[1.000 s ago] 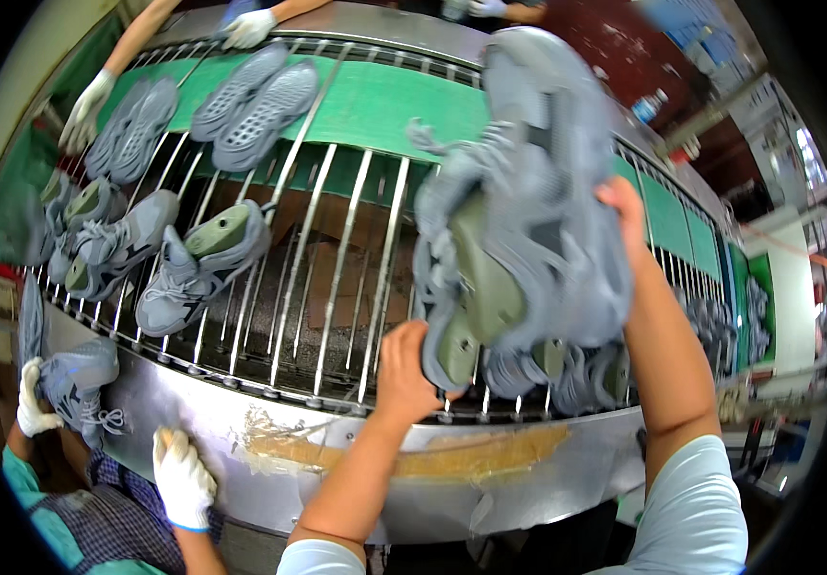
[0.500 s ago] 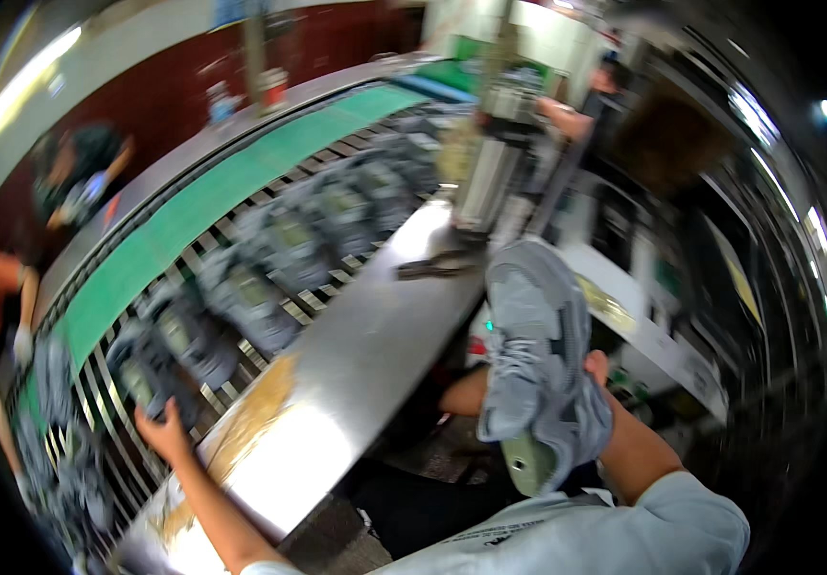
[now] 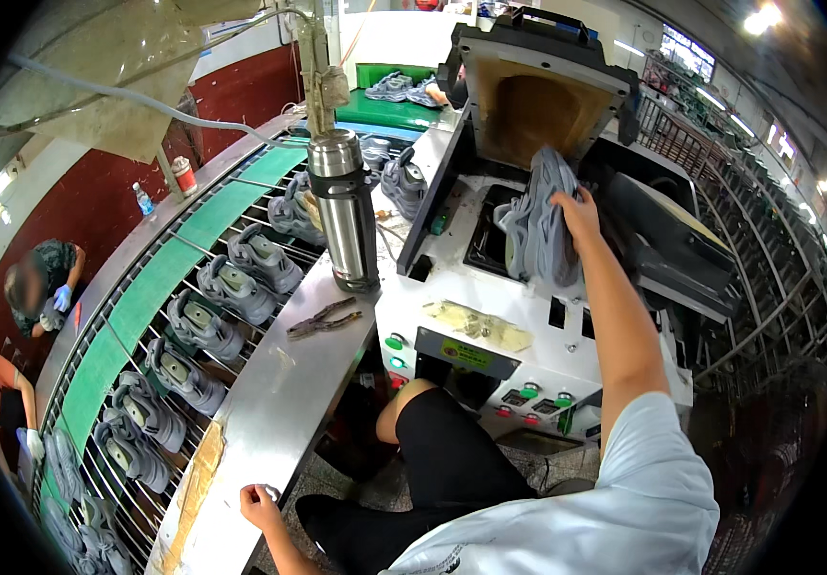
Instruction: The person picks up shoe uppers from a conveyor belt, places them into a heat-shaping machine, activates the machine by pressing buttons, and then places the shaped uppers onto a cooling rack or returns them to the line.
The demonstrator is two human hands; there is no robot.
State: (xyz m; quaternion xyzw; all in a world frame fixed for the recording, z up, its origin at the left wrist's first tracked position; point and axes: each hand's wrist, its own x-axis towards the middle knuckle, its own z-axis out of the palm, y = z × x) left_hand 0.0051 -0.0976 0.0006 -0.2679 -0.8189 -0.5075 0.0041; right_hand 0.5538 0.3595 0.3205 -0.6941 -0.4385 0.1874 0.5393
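My right hand (image 3: 581, 218) grips a pair of grey sneakers (image 3: 549, 225) from the side, its arm stretched forward. The sneakers are over the white top of a machine (image 3: 490, 302), next to its dark recess (image 3: 485, 244) and below its raised lid (image 3: 533, 101). Whether they touch the machine I cannot tell. My left hand (image 3: 260, 506) is at the near edge of the metal table (image 3: 269, 412), fingers curled together. A small pale spot shows beside the fingers, but what they hold, if anything, is unclear.
A steel thermos (image 3: 344, 216) and dark strips (image 3: 325, 318) are on the metal table. Several grey sneakers (image 3: 204, 326) line the roller conveyor beside a green belt (image 3: 159, 278). Two people work at the far left. Another black lid (image 3: 677, 230) stands right of my arm.
My right hand has carried the sneakers from near my body forward to the machine. My left hand has left a sneaker on the rollers and drawn back to the table edge. The view has turned right.
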